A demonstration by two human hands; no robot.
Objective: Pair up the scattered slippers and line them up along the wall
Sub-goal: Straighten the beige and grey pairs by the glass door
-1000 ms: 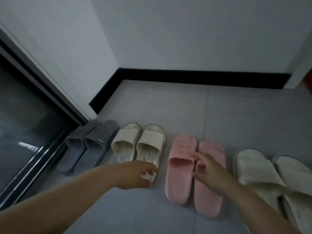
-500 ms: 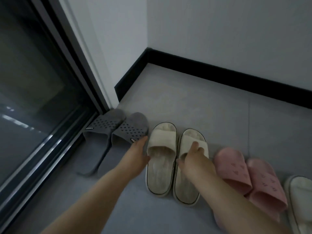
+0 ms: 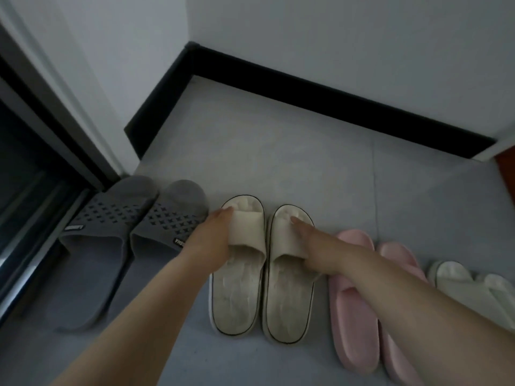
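Since the earlier frame both hands have slid forward onto the straps of the cream pair. The left hand (image 3: pixel 211 240) has its fingers (image 3: pixel 223 214) curled round the outer edge of the strap of the left cream slipper (image 3: pixel 237 291), holding it. The right hand (image 3: pixel 315 246) lies on the strap of the right cream slipper (image 3: pixel 287 296), one finger stretched toward the toe; whether it grips cannot be told.

The two cream slippers lie side by side, nearly touching, toes toward the wall (image 3: pixel 362 51). Left of them sits the grey pair (image 3: pixel 119 240), against the dark door frame (image 3: pixel 41 151). To the right lie the pink pair (image 3: pixel 359 316), then the white pair (image 3: pixel 468 285). All rest on the grey floor (image 3: pixel 278 151), well short of the black skirting (image 3: pixel 334 104).
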